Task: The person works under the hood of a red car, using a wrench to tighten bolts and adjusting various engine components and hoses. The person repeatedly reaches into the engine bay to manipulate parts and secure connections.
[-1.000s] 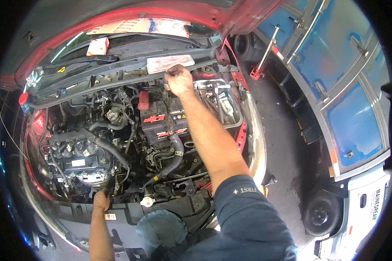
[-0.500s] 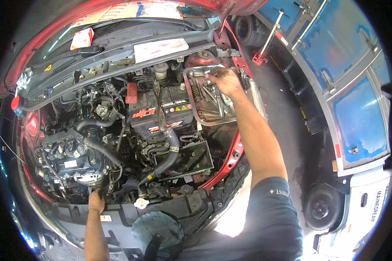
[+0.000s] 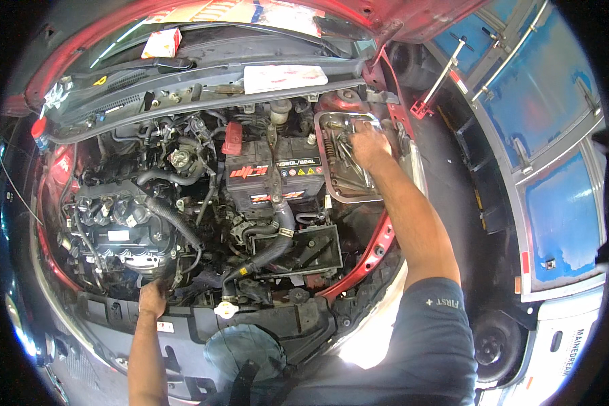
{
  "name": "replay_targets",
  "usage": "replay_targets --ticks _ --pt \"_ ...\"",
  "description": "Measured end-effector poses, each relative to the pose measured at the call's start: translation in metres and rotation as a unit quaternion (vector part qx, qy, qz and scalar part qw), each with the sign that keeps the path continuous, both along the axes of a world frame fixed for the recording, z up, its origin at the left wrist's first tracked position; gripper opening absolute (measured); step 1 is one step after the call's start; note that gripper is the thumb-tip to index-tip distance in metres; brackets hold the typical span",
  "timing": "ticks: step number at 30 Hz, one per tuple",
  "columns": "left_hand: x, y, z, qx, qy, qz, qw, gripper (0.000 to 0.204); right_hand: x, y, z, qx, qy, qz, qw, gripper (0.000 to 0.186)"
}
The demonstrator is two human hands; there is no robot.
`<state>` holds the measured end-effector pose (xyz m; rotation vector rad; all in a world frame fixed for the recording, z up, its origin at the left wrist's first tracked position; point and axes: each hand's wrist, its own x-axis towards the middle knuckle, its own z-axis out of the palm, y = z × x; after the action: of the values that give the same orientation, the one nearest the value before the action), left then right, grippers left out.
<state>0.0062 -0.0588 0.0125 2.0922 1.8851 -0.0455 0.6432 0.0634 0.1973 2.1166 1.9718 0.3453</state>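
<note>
My left hand [image 3: 153, 298] reaches down into the gap between the engine [image 3: 118, 227] and the dark front panel of the car's engine bay. Its fingers are out of sight among the parts there. My right hand [image 3: 371, 146] is over a metal tray [image 3: 354, 199] at the far right of the bay, its fingers bent down among the tools. What those fingers hold is too small to make out. Several wrenches [image 3: 346, 167] and a coil spring [image 3: 329, 145] lie in the tray beside the hand.
A car battery [image 3: 245, 181] with a red terminal cover [image 3: 232, 138] sits mid-bay. In front of it are a thick black hose [image 3: 267, 254] and an open black box [image 3: 311, 252]. A white packet [image 3: 284, 78] lies below the windscreen. A blue-panelled truck [image 3: 561, 223] stands at right.
The view has shifted, so the car appears farther right and lower. My right hand has turned knuckles-up and dipped into the tray. My left hand stays in the gap by the engine.
</note>
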Motion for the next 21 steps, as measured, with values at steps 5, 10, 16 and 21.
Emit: replay_targets --ticks 5,10,16,21 --pt "-0.004 0.001 -0.008 0.013 -0.018 0.0 1.0 0.02 0.015 -0.008 -0.001 0.242 0.351 0.06 0.903 0.035" --pt "-0.005 0.003 -0.006 0.012 0.009 -0.035 0.999 0.021 -0.002 -0.057 0.031 0.211 0.807 0.08 0.546 0.026" --pt "0.0 0.001 0.001 0.018 -0.001 -0.051 0.999 0.021 -0.064 -0.154 0.071 0.223 0.885 0.092 0.399 0.024" --pt "0.001 0.004 0.004 -0.006 -0.009 -0.066 0.998 0.022 -0.156 -0.204 0.066 0.212 0.915 0.027 0.343 0.022"
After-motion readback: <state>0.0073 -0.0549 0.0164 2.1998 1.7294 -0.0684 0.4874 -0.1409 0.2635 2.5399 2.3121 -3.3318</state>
